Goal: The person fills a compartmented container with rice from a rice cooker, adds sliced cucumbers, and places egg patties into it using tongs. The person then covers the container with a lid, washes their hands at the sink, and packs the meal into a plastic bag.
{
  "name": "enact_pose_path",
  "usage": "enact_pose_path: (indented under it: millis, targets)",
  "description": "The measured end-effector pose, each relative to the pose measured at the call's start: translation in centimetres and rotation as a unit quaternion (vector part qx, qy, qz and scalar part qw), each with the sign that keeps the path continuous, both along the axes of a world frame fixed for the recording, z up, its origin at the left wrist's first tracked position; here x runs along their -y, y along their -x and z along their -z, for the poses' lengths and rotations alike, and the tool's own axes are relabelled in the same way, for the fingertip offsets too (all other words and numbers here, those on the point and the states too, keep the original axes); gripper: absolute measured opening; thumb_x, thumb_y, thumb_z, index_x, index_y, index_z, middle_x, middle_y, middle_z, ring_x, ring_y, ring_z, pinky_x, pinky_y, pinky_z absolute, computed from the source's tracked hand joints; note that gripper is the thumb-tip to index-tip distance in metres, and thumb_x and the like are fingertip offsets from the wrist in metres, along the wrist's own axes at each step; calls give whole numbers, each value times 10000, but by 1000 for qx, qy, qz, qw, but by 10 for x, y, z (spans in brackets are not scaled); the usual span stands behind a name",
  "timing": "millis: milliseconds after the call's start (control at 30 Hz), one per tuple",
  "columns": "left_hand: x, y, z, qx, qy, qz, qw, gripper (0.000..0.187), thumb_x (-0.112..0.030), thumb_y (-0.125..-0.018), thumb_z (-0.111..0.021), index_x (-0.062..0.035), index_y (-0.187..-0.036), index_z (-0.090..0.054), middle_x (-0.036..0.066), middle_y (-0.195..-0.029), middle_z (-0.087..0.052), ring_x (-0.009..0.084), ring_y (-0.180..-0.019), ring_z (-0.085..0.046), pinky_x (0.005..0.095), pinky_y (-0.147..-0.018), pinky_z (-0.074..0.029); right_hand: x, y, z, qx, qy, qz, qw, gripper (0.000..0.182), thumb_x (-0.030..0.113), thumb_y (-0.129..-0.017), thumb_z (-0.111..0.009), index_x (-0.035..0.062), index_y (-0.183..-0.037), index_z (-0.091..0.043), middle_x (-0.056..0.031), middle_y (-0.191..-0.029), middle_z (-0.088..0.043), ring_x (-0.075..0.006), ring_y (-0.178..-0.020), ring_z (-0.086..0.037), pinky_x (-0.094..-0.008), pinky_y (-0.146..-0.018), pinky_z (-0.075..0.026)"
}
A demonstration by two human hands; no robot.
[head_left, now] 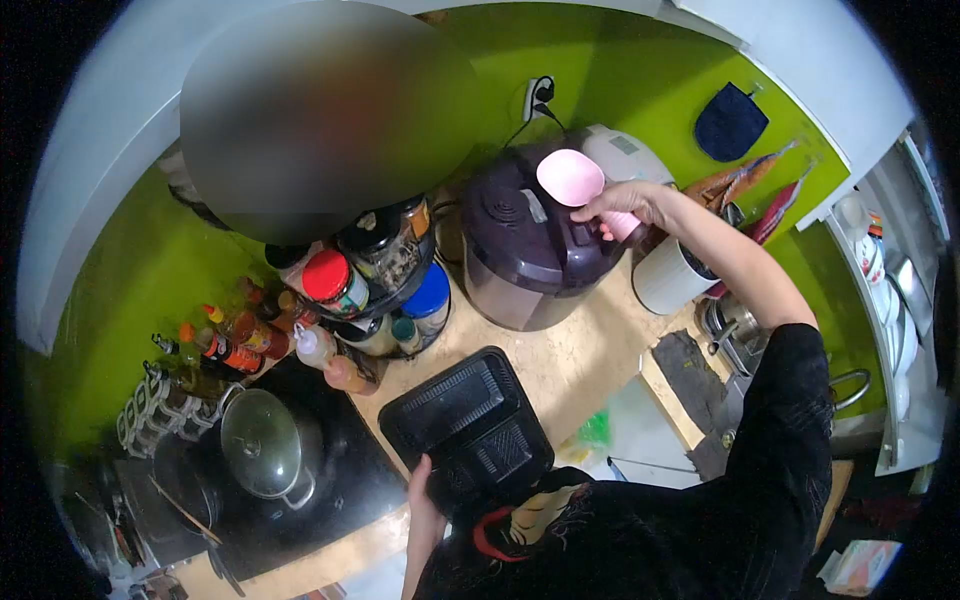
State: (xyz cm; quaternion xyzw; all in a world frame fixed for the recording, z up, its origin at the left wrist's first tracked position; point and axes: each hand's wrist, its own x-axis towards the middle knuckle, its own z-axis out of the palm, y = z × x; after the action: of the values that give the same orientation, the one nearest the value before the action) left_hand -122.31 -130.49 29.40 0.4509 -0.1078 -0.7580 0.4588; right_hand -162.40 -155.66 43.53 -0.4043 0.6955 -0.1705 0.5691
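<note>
A pink scoop (571, 178) is in my right hand (632, 208), its round bowl tilted up above the lid of a dark purple rice cooker (520, 245). My right fingers wrap round the scoop's handle and are close to the front of the lid. The cooker's lid is down. Lower down, my left hand (426, 505) grips the near left edge of a black compartment tray (465, 425), which is tilted in front of the wooden counter (545, 365). The tray's compartments hold nothing visible.
A tiered rack with a red-lidded jar (328, 276) and a blue-lidded jar (428, 291) stands left of the cooker. Sauce bottles (240, 330) and a lidded pot (262, 443) are farther left. A white ribbed container (668, 280) and grey cloth (690, 378) lie right.
</note>
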Motion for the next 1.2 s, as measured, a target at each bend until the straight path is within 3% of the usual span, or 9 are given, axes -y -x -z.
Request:
enact_pose_path:
  millis: [233, 533, 733, 800, 867, 900, 967, 1100, 1200]
  targets:
    - [5, 20, -2, 15, -36, -60, 997, 575, -434, -845, -589, -24, -1239, -507, 116, -1175, -582, 283, -1057, -557, 397, -927, -438, 6, 8, 6, 29, -46, -127, 990, 323, 146, -700, -807, 65, -907, -573, -29, -711, -595, -104, -554, -549, -237, -502, -482]
    - [29, 23, 2, 55, -21, -50, 997, 561, -424, -838, -597, -37, -1234, -513, 109, -1170, -583, 277, -1050, -562, 398, -917, -445, -12, 2, 23, 66, 29, -25, 997, 412, 170, -681, -826, 49, -983, -573, -36, -764, -607, -98, -531, -543, -237, -490, -485]
    - [44, 14, 15, 44, 5, -22, 999, 572, -392, -851, -591, -28, -1277, -473, 118, -1214, -565, 277, -1089, -553, 397, -941, -437, 34, 37, -68, 34, 140, -10, 990, 381, 239, -809, -703, 44, -1095, -542, -56, -834, -652, -106, -585, -616, -243, -505, -532]
    - [48, 17, 17, 30, 12, -11, 999, 569, -342, -862, -595, -20, -1305, -441, 133, -1234, -555, 277, -1112, -549, 400, -949, -440, 58, 44, -122, 71, 230, 14, 971, 333, 327, -855, -633, 38, -1011, -578, -52, -727, -641, -123, -541, -609, -270, -451, -513]
    - [50, 21, 12, -7, 9, 9, 1000, 592, -358, -858, -598, -17, -1313, -434, 135, -1245, -548, 288, -1129, -535, 406, -970, -418, 152, 135, -149, 150, 47, -43, 987, 394, 405, -834, -650, 31, -763, -553, -53, -561, -540, -160, -413, -479, -306, -417, -451]
    - [47, 21, 7, 1, 9, 15, 1000, 592, -358, -858, -598, -17, -1313, -434, 135, -1245, -548, 288, -1129, -535, 406, -970, -418, 148, 129, -137, 88, 274, 63, 956, 294, 291, -839, -668, 38, -736, -559, -45, -538, -510, -163, -436, -474, -315, -419, -420]
    - [45, 27, 0, 111, 15, -18, 994, 616, -456, -829, -603, -27, -1258, -496, 108, -1212, -561, 281, -1107, -530, 420, -945, -418, 119, 169, -107, -259, 477, 74, 836, 452, 335, -861, -607, 36, -1182, -500, -73, -839, -644, -161, -588, -616, -282, -470, -496]
    - [44, 24, 5, 23, -5, -9, 1000, 608, -420, -826, -622, -17, -1262, -489, 101, -1210, -559, 287, -1102, -529, 421, -943, -419, 21, 14, -4, 89, 496, 253, 826, 542, 309, -810, -709, 36, -1219, -479, -70, -883, -611, -139, -637, -570, -280, -540, -464]
    - [42, 20, 2, 96, 19, -4, 995, 596, -431, -846, -583, -22, -1268, -487, 108, -1232, -552, 289, -1111, -530, 417, -948, -415, 84, 27, 40, -35, 592, 218, 775, 488, 314, -772, -751, -9, -1085, -562, -80, -872, -615, -142, -653, -589, -275, -538, -477]
